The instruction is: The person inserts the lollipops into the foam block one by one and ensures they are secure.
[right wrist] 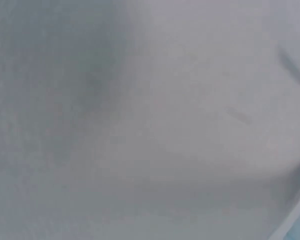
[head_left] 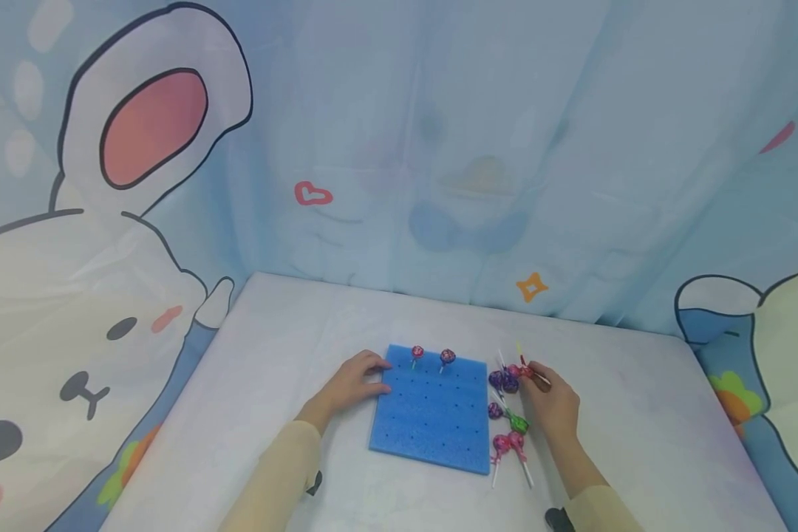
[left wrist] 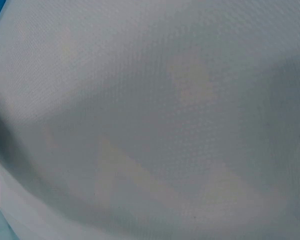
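A blue foam board with rows of small holes lies on the table. Two lollipops stand upright at its far side, a red one and a darker one. My left hand rests at the board's left edge, fingers and thumb touching it. To the right of the board, my right hand pinches a red-wrapped lollipop at the far end of a loose group. In that group lie purple lollipops, a green one and pink ones. Both wrist views show mostly blurred cloth.
A white cloth covers the table. Behind it hangs a light blue curtain with cartoon prints. Dark wrist straps show at the sleeves.
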Demonstrator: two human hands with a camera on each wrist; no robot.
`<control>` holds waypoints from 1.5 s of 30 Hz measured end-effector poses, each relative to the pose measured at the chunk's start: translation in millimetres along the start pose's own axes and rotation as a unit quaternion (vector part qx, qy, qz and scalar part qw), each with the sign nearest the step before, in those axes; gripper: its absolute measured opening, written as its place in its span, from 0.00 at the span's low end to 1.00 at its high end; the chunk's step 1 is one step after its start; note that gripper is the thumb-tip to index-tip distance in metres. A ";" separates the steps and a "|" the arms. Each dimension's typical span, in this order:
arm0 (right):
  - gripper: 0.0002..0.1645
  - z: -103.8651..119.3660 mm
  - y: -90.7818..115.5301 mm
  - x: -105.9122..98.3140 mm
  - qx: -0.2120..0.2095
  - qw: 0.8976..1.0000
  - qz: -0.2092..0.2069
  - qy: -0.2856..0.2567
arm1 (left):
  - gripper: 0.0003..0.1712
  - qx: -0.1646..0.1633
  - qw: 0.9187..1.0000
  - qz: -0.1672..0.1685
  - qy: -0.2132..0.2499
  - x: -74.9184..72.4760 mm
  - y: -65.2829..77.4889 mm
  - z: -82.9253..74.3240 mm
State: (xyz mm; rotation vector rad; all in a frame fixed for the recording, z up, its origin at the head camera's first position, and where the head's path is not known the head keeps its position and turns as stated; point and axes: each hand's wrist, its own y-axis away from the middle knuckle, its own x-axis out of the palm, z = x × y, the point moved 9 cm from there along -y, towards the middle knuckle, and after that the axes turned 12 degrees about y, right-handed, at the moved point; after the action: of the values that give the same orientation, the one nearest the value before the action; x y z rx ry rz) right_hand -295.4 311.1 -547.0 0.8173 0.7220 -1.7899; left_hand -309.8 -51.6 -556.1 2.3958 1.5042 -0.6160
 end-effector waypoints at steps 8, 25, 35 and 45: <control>0.25 12.6 1.6 -1.8 -0.012 0.998 0.016 -0.054 | 0.25 -0.003 1.000 -0.001 0.003 -0.7 0.8 -2.7; 0.30 28.1 3.3 4.9 0.019 0.989 0.032 -0.144 | 0.25 -0.014 1.000 0.002 -0.002 1.3 1.4 0.0; 0.27 45.2 6.1 2.1 0.003 0.984 0.037 -0.176 | 0.25 -0.011 1.000 0.002 -0.002 1.4 1.1 0.3; 0.24 49.9 7.4 10.7 0.003 0.989 0.055 -0.136 | 0.25 -0.003 1.000 -0.001 -0.001 0.7 -0.2 1.8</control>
State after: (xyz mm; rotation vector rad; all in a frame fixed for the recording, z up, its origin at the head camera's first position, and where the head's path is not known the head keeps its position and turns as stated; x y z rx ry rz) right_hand -301.4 264.0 -526.7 0.5881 0.4849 -1.7608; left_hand -310.1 -51.7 -558.0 2.3884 1.5045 -0.6138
